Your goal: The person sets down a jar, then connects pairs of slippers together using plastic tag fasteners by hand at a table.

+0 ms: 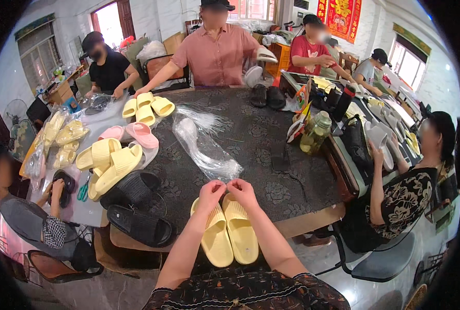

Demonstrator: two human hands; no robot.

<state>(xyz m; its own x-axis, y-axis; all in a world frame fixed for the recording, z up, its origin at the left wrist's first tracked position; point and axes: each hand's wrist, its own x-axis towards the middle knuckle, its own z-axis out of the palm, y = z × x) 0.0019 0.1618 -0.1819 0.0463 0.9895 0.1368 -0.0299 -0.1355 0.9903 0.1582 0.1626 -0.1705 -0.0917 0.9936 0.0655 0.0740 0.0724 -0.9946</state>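
A pair of pale yellow slide slippers [217, 242] lies side by side at the table's near edge, right in front of me. Over their toe ends, my left hand [211, 196] and my right hand [243, 194] meet with fingertips pinched close together. Whatever is between the fingers is too small or thin to make out. Just beyond my fingers lies a bundle of clear, thin plastic strands [209, 150], spread out at its far end.
On my left lie black slides [139, 226], stacked yellow slides [117, 166], pink slides [143, 135] and green scissors [83, 191]. A glass jar [319, 129] and black bottle [343, 103] stand on the right. Several people sit or stand around, one opposite [217, 51] holding slippers.
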